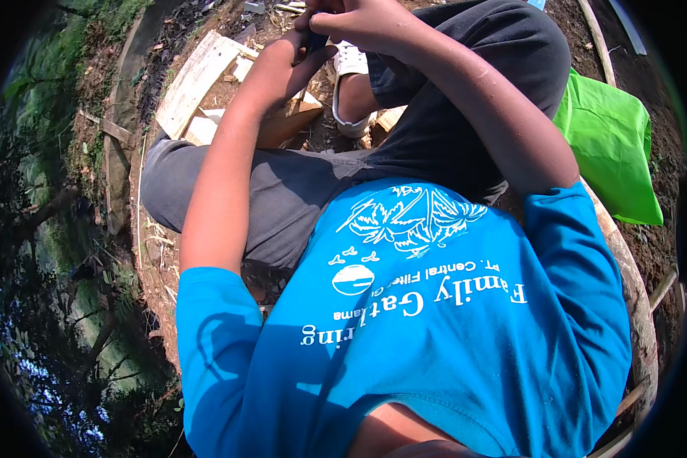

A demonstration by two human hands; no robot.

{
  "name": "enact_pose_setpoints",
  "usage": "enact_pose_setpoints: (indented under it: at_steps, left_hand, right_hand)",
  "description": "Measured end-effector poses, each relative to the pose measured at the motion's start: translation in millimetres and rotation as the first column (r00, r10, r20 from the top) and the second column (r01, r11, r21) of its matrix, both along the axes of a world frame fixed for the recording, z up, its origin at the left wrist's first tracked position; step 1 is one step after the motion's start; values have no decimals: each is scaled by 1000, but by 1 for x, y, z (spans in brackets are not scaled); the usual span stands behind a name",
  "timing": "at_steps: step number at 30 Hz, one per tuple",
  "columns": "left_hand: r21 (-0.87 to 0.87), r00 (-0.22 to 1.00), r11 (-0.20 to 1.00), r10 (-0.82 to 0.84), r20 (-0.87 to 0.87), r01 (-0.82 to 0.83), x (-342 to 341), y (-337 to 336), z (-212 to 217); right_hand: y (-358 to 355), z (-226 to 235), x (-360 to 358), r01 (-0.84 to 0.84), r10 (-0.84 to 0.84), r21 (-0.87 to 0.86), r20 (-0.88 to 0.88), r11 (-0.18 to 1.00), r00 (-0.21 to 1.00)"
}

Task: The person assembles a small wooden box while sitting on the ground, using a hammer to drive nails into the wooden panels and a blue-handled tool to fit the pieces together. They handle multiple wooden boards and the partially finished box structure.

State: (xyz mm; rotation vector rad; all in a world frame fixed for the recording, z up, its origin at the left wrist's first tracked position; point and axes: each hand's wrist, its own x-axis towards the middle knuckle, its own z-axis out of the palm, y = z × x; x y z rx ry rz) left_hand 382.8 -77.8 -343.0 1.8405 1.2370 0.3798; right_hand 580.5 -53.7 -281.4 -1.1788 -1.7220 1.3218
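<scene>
My left hand (286, 65) and my right hand (370, 23) meet at the top of the view, above my knees. Both are closed around a small dark tool (317, 40), which the fingers mostly hide. A thin pale strip runs down from the tool toward a brown wedge-shaped piece of wood (290, 124), which lies just below my left wrist. My foot in a white shoe (351, 65) rests on the soil right beside the hands. I am seated in grey shorts (298, 198) and a blue printed shirt.
Pale wooden planks (195, 80) and offcuts lie on the bare soil to the left of my hands. A bright green bag (611, 145) sits at my right. A thick log (637, 298) runs along the right. Grass and dark water lie far left.
</scene>
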Motion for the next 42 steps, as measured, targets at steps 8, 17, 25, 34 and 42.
enact_pose_setpoints:
  at_steps: [8,17,25,34,42]
  left_hand:
    - [-10,995,1000,21,100,-20,7,-5,-6]
    - [-28,973,999,35,227,-29,6,1,-19]
    - [-98,966,995,34,256,-9,4,-2,-5]
    - [-102,923,994,13,384,28,4,1,-6]
    - [-47,934,999,0,358,18,11,2,-9]
  right_hand:
    - [-9,-4,-9,85,-88,38,91,996,992]
    - [-15,-16,-15,210,-207,3,-157,978,966]
    - [-10,-31,-14,188,-210,-103,-281,977,937]
    - [-13,-21,-10,242,-217,53,-287,969,933]
    - [-14,-16,-6,290,-280,-8,-286,957,917]
